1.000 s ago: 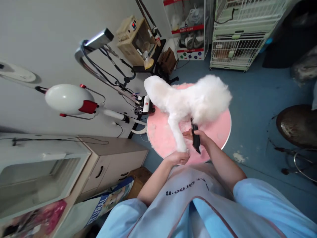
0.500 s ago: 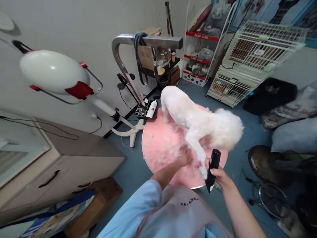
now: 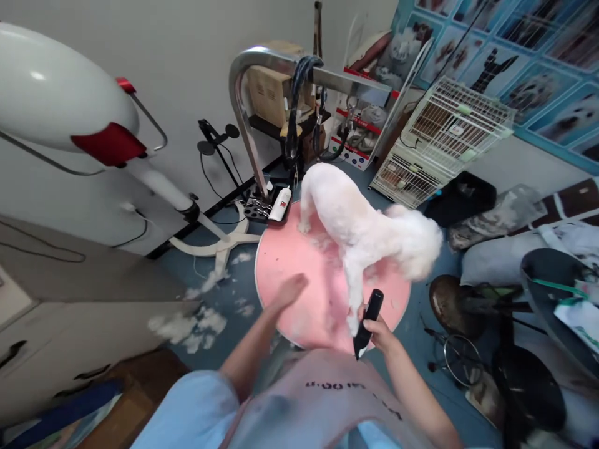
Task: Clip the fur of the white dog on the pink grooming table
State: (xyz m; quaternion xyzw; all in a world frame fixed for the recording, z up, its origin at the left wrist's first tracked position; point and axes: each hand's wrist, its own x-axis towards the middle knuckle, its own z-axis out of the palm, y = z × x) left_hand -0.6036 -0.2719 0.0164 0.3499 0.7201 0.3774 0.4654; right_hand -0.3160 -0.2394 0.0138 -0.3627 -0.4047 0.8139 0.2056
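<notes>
This was a pet grooming salon. A white dog [image 3: 369, 231] stood on a round pink counter [image 3: 299, 274] under a steel grooming arm [image 3: 262, 68] hung with leashes. A large stand dryer [image 3: 56, 93] loomed at the left, and clumps of cut fur [image 3: 187, 324] lay on the blue floor [image 3: 234, 293]. Wire pet cages [image 3: 444, 137] stood at the back, a black clipper [image 3: 368, 321] was in use, and dog pictures [image 3: 528, 62] covered the wall.
</notes>
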